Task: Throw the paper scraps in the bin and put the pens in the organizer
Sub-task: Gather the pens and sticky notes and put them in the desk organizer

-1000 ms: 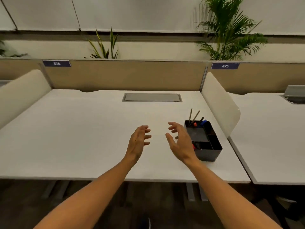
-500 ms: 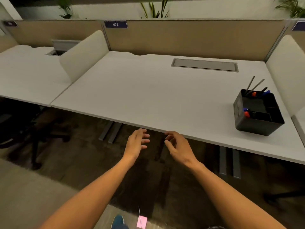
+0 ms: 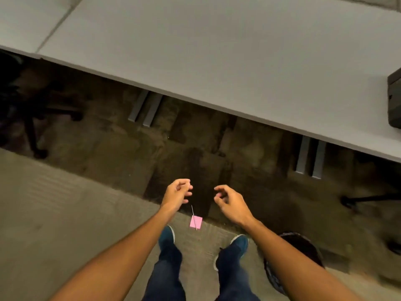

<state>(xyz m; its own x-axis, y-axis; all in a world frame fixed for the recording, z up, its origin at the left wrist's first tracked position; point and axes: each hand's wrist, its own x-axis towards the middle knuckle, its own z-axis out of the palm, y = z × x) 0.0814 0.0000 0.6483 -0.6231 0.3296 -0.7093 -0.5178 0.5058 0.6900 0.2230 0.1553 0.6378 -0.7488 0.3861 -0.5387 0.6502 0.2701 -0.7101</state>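
While we look straight down past the desk [image 3: 217, 51] edge, our left hand [image 3: 176, 195] and right hand [image 3: 231, 203] hang side by side above the floor [image 3: 54, 213], apart from each other and holding nothing. The fingers [image 3: 187, 187] of the left hand are loosely curled inward, with the thumb near the fingertips but pinching nothing. The fingers [image 3: 219, 189] of the right hand are likewise loosely curled and relaxed.

Just below and between the two sets of fingers, a small pink paper scrap [image 3: 196, 222] lies flat on the floor. A thin pen [image 3: 193, 216] lies across it, slanting from just under the left fingers down over the scrap; its colour is hard to tell.

Nearer to us than the fingers, our two blue shoes [image 3: 239, 242] stand on the carpet, one each side of the scrap. A dark round bin [image 3: 303, 246] sits on the floor behind and to the right of the right fingers, partly hidden by our right forearm. Far to the right of the fingers, the dark organizer [image 3: 395, 101] stands on the desk, cut off by the picture's edge.
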